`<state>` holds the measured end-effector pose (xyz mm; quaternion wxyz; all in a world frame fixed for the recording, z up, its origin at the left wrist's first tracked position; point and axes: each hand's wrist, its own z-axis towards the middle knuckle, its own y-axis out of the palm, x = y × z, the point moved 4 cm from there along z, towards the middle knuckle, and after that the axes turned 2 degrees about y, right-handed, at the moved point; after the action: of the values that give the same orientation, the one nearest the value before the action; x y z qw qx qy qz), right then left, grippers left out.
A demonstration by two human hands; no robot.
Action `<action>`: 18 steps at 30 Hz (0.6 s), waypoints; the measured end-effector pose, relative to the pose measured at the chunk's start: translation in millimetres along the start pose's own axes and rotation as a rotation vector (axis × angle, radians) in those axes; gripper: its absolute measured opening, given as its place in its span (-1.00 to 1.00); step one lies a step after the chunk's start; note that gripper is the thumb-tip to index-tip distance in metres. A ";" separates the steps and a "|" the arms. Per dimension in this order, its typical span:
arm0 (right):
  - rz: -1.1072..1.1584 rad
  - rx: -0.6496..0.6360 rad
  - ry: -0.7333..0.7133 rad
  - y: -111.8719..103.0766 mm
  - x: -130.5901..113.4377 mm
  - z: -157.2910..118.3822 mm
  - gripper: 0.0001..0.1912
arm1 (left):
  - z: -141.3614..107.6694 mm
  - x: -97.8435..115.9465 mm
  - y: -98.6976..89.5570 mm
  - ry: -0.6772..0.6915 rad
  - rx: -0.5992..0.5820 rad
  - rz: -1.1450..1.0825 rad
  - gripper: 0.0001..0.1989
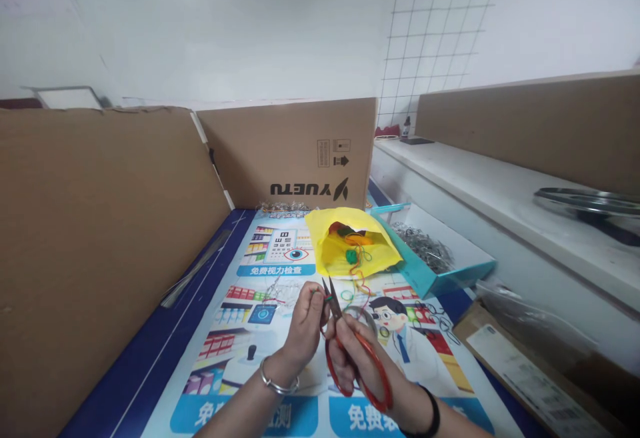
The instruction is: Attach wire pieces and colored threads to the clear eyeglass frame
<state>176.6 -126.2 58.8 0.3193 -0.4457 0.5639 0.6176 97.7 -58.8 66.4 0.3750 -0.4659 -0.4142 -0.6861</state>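
Note:
My right hand (363,351) grips a pair of scissors (335,301) by their red handles, and the blades point away from me, slightly parted. Close to the blades, my left hand (305,318) is closed in a pinch on a thread (328,297) that shows green and reddish bits. Fingers cover most of what the left hand pinches. Just beyond both hands lies an open yellow bag (325,251) with balls of coloured yarn at its mouth, one of them green (352,256). Loose red and yellow strands (361,285) trail from the bag towards my hands.
A teal box (435,286) holding many small metal pieces (425,248) stands to the right. Several loose rings (440,321) lie nearby. A brown carton (520,365) is at the lower right. Cardboard panels (240,145) wall the left and back. A printed sheet (240,345) covers the table.

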 end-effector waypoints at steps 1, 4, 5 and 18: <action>0.022 -0.006 0.010 1.1 -0.3 -0.4 -0.65 | -0.1 -1.2 0.1 -0.002 0.005 -0.007 -0.70; 0.130 -0.053 0.048 5.3 -2.4 -1.8 -0.62 | 1.0 -4.9 -1.0 -0.025 0.014 -0.050 -0.70; 0.184 -0.074 0.070 6.7 -3.2 -2.3 -0.59 | 1.7 -5.7 -1.8 -0.031 0.018 -0.061 -0.69; 0.545 -0.122 0.342 13.5 -5.0 -12.2 -0.53 | 2.4 -6.6 -5.4 0.004 0.047 -0.021 -0.68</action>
<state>168.8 -139.8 69.3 0.0156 -0.3940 0.6698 0.6292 95.5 -53.8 59.5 0.3795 -0.4510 -0.4346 -0.6810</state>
